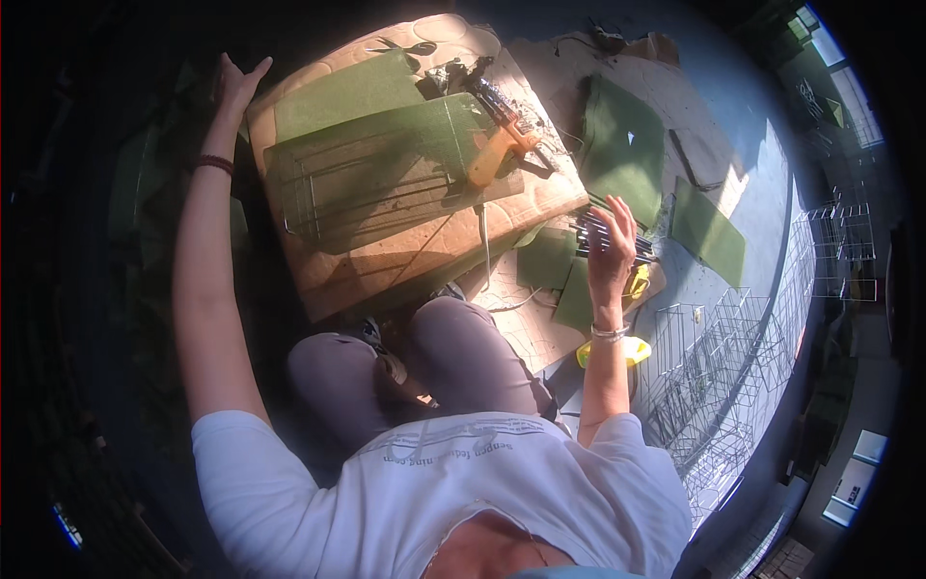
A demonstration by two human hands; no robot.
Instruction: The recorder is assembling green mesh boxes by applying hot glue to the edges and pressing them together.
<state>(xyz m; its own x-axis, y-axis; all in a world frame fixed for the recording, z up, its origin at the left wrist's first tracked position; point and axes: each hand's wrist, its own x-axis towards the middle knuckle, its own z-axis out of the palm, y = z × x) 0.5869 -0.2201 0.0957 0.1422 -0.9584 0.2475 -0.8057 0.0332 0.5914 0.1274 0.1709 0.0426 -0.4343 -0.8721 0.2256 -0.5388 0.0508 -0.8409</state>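
Apparently gathering: right hand (pixel 612 241), fingers spread open, reaches thin metal rods (pixel 606 234) at centre right; left hand (pixel 236 82), open and empty, steadies the cardboard sheet (pixel 386 261) upper left; closing on rods seems next.

White tee, grey trousers, wrist bracelets

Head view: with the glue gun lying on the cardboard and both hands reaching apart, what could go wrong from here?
1. The orange glue gun lies beside the green mesh sheet; if hot, it might scorch it.
2. Its cord trails toward the knees and could snag.
3. The right hand reaches over thin metal rods, which might prick.
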